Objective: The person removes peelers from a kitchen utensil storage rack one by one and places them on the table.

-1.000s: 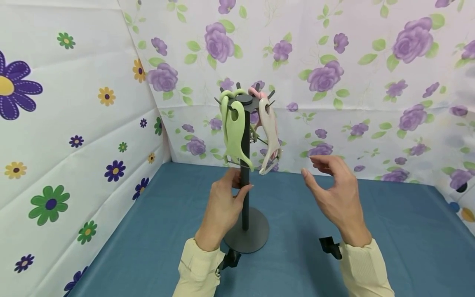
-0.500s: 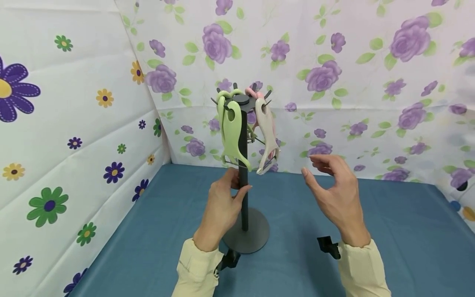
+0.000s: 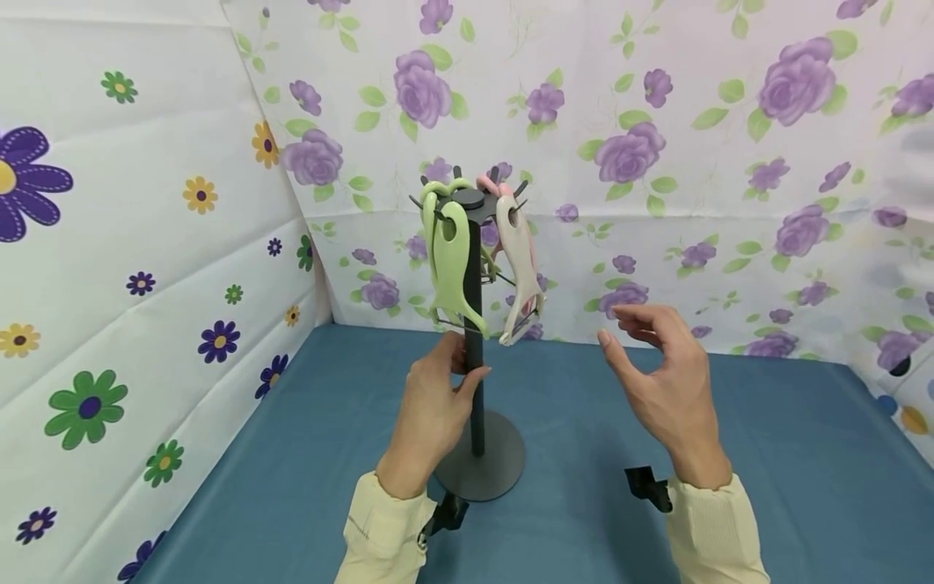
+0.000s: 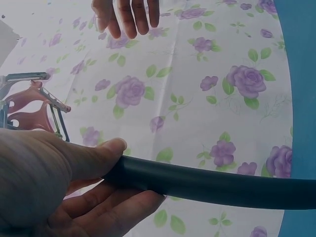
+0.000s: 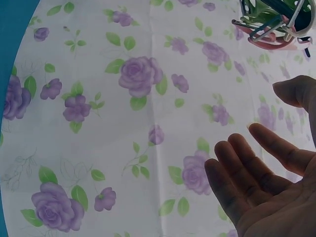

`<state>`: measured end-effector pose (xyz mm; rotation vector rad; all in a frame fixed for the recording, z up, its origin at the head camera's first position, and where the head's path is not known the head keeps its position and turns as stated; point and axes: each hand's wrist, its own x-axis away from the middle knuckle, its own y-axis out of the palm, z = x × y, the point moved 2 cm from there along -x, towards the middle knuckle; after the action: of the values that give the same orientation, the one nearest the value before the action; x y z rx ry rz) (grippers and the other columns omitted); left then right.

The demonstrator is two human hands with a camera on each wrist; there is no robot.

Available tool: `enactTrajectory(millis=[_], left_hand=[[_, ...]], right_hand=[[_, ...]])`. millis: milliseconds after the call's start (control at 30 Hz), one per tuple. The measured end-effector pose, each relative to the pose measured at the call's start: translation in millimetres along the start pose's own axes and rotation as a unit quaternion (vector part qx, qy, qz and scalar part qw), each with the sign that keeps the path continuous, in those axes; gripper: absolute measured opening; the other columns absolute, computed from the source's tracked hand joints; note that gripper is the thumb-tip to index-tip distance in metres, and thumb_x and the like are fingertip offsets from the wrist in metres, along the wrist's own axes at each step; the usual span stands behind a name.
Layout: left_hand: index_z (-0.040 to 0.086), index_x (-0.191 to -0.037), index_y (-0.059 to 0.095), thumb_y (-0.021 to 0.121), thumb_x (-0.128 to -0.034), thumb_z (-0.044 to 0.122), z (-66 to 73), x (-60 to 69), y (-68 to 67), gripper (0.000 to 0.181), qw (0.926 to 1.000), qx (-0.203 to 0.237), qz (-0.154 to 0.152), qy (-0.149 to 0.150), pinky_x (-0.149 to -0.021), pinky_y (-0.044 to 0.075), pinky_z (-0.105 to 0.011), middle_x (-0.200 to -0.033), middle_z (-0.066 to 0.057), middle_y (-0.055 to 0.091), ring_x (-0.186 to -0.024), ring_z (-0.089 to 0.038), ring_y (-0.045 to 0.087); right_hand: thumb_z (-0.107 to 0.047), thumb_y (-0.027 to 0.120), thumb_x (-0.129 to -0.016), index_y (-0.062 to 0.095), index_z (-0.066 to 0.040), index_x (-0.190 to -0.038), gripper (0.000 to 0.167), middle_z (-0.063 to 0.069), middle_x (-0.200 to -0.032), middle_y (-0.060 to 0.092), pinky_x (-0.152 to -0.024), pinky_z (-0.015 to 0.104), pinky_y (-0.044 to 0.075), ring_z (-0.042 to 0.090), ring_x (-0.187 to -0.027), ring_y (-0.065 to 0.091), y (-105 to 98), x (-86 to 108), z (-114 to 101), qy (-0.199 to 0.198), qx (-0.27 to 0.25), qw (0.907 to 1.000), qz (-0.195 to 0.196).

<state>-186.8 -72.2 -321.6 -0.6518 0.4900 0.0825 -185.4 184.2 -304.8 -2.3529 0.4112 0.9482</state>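
Observation:
A dark upright stand [image 3: 477, 405] with a round base stands on the table, several hooks radiating from its top. Green peelers [image 3: 451, 268], a whitish peeler [image 3: 518, 259] and a pink peeler [image 3: 487, 185] hang from the hooks, partly hiding one another. My left hand [image 3: 432, 397] grips the post below the peelers, thumb on the near side; the left wrist view shows thumb and fingers around the dark post [image 4: 212, 186]. To the right of the stand, my right hand [image 3: 667, 381] is raised in the air, fingers relaxed and apart from the thumb, holding nothing.
A blue cloth [image 3: 576, 519] covers the table. Behind it rises a sheet with purple roses [image 3: 569, 146], and at the left a white sheet with coloured flowers [image 3: 146, 243]. Each wrist carries a small black device [image 3: 648, 488].
The head view has shifted slightly, so everything sits a little further left. My left hand keeps its grip on the post, and my right hand stays raised in the same pose.

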Motion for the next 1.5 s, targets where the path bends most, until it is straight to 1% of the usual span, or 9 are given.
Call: enactTrajectory(millis=[100, 400, 533, 767, 900, 1000, 1167, 1333, 1500], left_hand=[[0.009, -0.109, 0.061, 0.073, -0.0956, 0.014, -0.3, 1.2, -0.5, 0.019, 1.0000, -0.001, 0.002, -0.001, -0.063, 0.059, -0.027, -0.092, -0.006, 0.069, -0.084, -0.018, 0.069], [0.009, -0.109, 0.061, 0.073, -0.0959, 0.015, -2.2, 4.2, -2.6, 0.018, 1.0000, -0.006, 0.004, -0.003, -0.065, 0.060, -0.029, -0.092, -0.006, 0.069, -0.086, -0.018, 0.069], [0.009, -0.110, 0.061, 0.073, -0.0959, 0.015, -2.5, 5.1, -3.7, 0.019, 0.9999, -0.008, 0.009, 0.002, -0.066, 0.061, -0.029, -0.091, -0.006, 0.069, -0.085, -0.018, 0.069], [0.009, -0.111, 0.061, 0.073, -0.0958, 0.014, -0.6, 7.3, -4.4, 0.020, 0.9999, -0.013, 0.009, 0.000, -0.067, 0.062, -0.030, -0.091, -0.006, 0.069, -0.085, -0.018, 0.069], [0.009, -0.110, 0.061, 0.073, -0.0959, 0.014, 0.4, 7.3, -3.2, 0.019, 0.9997, -0.019, 0.011, 0.014, -0.066, 0.061, -0.029, -0.091, -0.006, 0.069, -0.086, -0.018, 0.070], [0.008, -0.108, 0.060, 0.072, -0.0963, 0.013, 1.1, 7.1, -3.2, 0.018, 0.9995, -0.019, 0.013, 0.020, -0.067, 0.062, -0.030, -0.091, -0.007, 0.069, -0.086, -0.019, 0.070], [0.007, -0.108, 0.061, 0.072, -0.0960, 0.012, 1.0, 10.1, -5.0, 0.017, 0.9998, -0.014, 0.013, 0.008, -0.070, 0.064, -0.032, -0.092, -0.008, 0.070, -0.088, -0.020, 0.072], [0.007, -0.111, 0.062, 0.072, -0.0963, 0.012, 2.5, 8.7, -5.0, 0.019, 0.9997, -0.016, 0.019, 0.007, -0.071, 0.064, -0.033, -0.092, -0.008, 0.070, -0.088, -0.020, 0.072], [0.007, -0.114, 0.062, 0.070, -0.0976, 0.012, 4.9, 5.7, -0.5, 0.019, 0.9998, -0.019, 0.009, 0.006, -0.073, 0.064, -0.032, -0.094, -0.008, 0.070, -0.090, -0.020, 0.071]], right_hand=[[-0.020, 0.074, -0.095, 0.067, -0.007, -0.128, 0.036, 0.009, -0.119, 0.067, -0.098, 0.009, 0.043, 0.024, -0.109, 0.064, 0.5, 1.1, 1.3, 0.003, -0.002, 1.0000, -0.001], [-0.021, 0.073, -0.096, 0.067, -0.011, -0.128, 0.034, 0.008, -0.120, 0.066, -0.099, 0.010, 0.044, 0.023, -0.109, 0.064, 5.3, 3.9, 6.6, 0.008, -0.009, 0.9999, -0.005], [-0.022, 0.073, -0.096, 0.067, -0.012, -0.128, 0.034, 0.007, -0.121, 0.066, -0.099, 0.011, 0.045, 0.022, -0.110, 0.064, 7.7, 4.4, 7.3, 0.013, -0.013, 0.9998, -0.009], [-0.021, 0.073, -0.096, 0.067, -0.015, -0.129, 0.033, 0.006, -0.117, 0.067, -0.099, 0.011, 0.045, 0.020, -0.108, 0.064, 9.1, 6.6, 6.1, 0.016, -0.017, 0.9997, -0.008], [-0.021, 0.073, -0.097, 0.067, -0.016, -0.129, 0.033, 0.005, -0.117, 0.067, -0.099, 0.011, 0.045, 0.018, -0.109, 0.063, 9.4, 7.8, 4.4, 0.019, -0.018, 0.9996, -0.006], [-0.023, 0.072, -0.097, 0.067, -0.017, -0.129, 0.034, 0.006, -0.118, 0.067, -0.100, 0.011, 0.045, 0.019, -0.109, 0.063, 10.0, 7.7, 2.1, 0.018, -0.017, 0.9997, -0.006], [-0.020, 0.073, -0.096, 0.067, -0.016, -0.129, 0.033, 0.005, -0.117, 0.067, -0.099, 0.011, 0.046, 0.019, -0.108, 0.063, 10.6, 8.2, -0.2, 0.009, -0.022, 0.9997, -0.010], [-0.018, 0.073, -0.096, 0.068, -0.014, -0.129, 0.033, 0.005, -0.117, 0.068, -0.099, 0.012, 0.046, 0.019, -0.108, 0.064, 8.3, 1.6, -2.3, -0.010, -0.024, 0.9996, -0.006], [-0.018, 0.073, -0.096, 0.068, -0.014, -0.129, 0.034, 0.005, -0.119, 0.068, -0.099, 0.011, 0.046, 0.014, -0.109, 0.063, 3.4, -0.8, -4.8, -0.005, -0.025, 0.9997, 0.006]])
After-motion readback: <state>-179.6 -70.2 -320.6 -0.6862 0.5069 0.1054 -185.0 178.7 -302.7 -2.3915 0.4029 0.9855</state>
